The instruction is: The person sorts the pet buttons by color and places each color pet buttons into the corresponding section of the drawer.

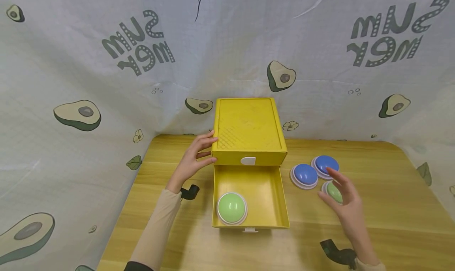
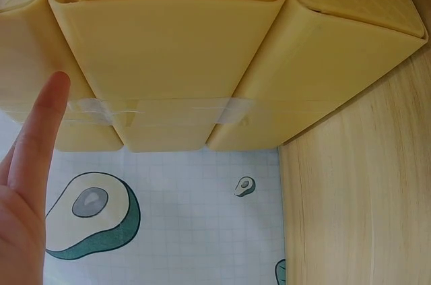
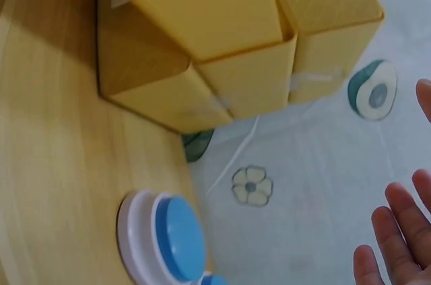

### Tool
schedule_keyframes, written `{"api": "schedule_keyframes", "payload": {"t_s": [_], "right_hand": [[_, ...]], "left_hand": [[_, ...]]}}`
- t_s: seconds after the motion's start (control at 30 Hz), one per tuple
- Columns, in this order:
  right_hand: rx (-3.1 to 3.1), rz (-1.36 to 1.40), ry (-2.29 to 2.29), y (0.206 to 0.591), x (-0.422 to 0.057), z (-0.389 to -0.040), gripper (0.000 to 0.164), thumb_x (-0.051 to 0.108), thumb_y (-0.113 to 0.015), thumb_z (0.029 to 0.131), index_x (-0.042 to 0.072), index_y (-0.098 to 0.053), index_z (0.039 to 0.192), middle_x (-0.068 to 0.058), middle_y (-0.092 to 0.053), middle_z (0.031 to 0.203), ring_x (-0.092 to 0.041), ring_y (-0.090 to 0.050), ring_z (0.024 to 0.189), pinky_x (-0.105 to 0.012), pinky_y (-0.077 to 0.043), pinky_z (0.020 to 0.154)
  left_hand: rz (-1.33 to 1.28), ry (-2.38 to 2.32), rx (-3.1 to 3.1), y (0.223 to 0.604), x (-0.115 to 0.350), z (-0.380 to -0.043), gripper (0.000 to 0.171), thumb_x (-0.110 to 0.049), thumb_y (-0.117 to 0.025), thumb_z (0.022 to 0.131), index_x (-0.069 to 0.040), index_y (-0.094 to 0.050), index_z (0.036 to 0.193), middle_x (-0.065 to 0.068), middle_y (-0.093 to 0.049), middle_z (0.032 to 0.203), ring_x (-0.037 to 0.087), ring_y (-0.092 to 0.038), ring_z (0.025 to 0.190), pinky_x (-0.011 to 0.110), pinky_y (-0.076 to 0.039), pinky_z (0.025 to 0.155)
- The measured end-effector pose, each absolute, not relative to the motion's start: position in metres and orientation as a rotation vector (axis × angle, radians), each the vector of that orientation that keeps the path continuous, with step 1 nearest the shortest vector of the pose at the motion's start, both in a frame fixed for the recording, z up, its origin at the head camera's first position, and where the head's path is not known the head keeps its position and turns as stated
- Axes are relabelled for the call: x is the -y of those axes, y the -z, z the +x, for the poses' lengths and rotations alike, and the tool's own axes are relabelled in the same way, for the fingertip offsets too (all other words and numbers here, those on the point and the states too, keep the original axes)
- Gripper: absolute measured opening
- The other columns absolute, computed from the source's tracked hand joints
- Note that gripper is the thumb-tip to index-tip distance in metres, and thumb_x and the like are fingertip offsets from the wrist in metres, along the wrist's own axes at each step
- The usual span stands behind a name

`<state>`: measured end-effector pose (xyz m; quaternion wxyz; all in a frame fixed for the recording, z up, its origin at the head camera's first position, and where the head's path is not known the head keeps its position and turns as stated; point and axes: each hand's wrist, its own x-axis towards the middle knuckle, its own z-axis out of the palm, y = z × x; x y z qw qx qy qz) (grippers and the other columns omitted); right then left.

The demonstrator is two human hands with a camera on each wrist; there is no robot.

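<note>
- Hovering near the desk's [image 1: 398,211] right-hand green button [image 1: 334,191]: right hand [image 1: 346,206], fingers wide, nothing held.
- Left hand [image 1: 193,158]: fingers extended, touching yellow drawer unit's [image 1: 249,125] left side.
- Button probably light, stiff, slick-domed; best gripped by its pale rim [image 1: 324,186].

The word "SUMMER" can be read twice, both times on the white cloth [image 1: 241,38] seen in the head view. The left-hand print [image 1: 138,31] is found in the upper left of the frame, the right-hand print [image 1: 394,34] in the upper right. In each, the word is split over two rows, "SUM" above and "MER" below, and is shown mirrored, so that its letters are read from right to left. Both are printed in dark grey-green, with pale dots set into some strokes. The left-hand rows are slanted more steeply down toward the left.
</note>
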<state>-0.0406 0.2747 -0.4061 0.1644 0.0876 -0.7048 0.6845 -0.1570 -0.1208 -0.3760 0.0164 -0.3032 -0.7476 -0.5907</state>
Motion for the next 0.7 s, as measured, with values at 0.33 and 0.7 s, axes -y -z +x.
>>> {"api": "schedule_keyframes", "payload": {"t_s": [0.33, 0.7], "right_hand": [[2.073, -0.09, -1.873, 0.427, -0.298, -0.04, 0.07, -0.022, -0.061, 0.079, 0.005, -0.044, 0.141, 0.002, -0.046, 0.14, -0.011, -0.035, 0.13, -0.015, -0.019, 0.11], [2.182, -0.241, -1.777, 0.443, -0.319, -0.04, 0.072, -0.012, -0.062, 0.085, 0.014, -0.038, 0.147, 0.006, -0.038, 0.146, -0.008, -0.023, 0.137, -0.015, -0.008, 0.112]], "left_hand": [[-0.944, 1.838, 2.316, 0.376, 0.12, -0.157, 0.053, 0.01, -0.067, 0.084, 0.004, -0.048, 0.134, 0.016, -0.031, 0.149, 0.036, -0.046, 0.124, 0.047, -0.047, 0.096], [-0.959, 1.846, 2.295, 0.376, 0.12, -0.156, 0.053, 0.011, -0.067, 0.084, 0.005, -0.048, 0.133, 0.018, -0.031, 0.149, 0.039, -0.046, 0.123, 0.054, -0.045, 0.095]]}}
